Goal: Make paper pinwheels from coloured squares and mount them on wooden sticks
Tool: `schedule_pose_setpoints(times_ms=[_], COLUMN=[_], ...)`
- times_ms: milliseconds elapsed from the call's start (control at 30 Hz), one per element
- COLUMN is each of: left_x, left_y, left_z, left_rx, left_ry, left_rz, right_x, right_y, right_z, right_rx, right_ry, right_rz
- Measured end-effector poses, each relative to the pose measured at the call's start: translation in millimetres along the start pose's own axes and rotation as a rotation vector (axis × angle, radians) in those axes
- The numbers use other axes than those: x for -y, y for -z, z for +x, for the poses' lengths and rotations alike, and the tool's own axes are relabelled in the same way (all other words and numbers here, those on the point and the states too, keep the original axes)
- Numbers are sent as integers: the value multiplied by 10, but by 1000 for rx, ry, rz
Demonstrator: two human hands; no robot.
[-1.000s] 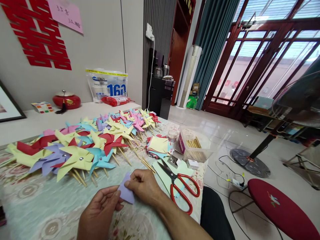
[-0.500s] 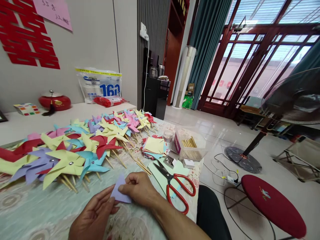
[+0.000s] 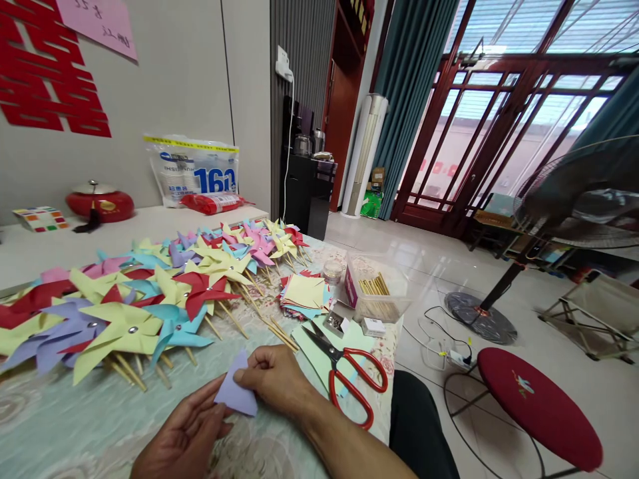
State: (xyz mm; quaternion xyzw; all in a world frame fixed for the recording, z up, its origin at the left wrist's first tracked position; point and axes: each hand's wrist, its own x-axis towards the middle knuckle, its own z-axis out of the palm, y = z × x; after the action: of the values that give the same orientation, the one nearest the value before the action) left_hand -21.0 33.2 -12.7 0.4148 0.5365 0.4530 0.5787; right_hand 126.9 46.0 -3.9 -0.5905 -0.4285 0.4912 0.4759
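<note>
Both my hands hold a small folded piece of purple paper (image 3: 233, 391) just above the table's near edge. My right hand (image 3: 277, 380) pinches its upper right corner with curled fingers. My left hand (image 3: 187, 436) supports it from below, fingers partly stretched under the paper. Red-handled scissors (image 3: 349, 372) lie on a light green sheet (image 3: 319, 356) just right of my right hand. A stack of coloured paper squares (image 3: 304, 294) sits beyond them.
Several finished paper pinwheels (image 3: 150, 293) on wooden sticks cover the left and middle of the table (image 3: 74, 412). A clear box of sticks (image 3: 377, 293) and a small jar (image 3: 332, 271) stand at the right edge. A red stool (image 3: 539, 406) and a fan (image 3: 574, 193) stand on the floor.
My view has shifted a little to the right and down. Both hands keep the purple paper and have drifted slightly left in view, the left hand sliding further under it.
</note>
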Motion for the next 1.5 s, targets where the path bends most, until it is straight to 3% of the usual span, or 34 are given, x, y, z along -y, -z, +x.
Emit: schedule_pose_setpoints(times_ms=[300, 467, 967, 1500], left_x=[-44, 43, 65, 86], left_y=[-6, 30, -60, -76], left_z=[-25, 18, -67, -68], left_rx=[-33, -31, 91, 58], left_ry=[-23, -7, -154, -182], left_rz=[60, 23, -98, -191], right_x=[32, 20, 1, 52], right_y=[30, 24, 38, 49], right_z=[-15, -30, -49, -94], right_rx=[31, 37, 125, 181], right_ry=[9, 2, -61, -108], right_rz=[95, 117, 242, 266])
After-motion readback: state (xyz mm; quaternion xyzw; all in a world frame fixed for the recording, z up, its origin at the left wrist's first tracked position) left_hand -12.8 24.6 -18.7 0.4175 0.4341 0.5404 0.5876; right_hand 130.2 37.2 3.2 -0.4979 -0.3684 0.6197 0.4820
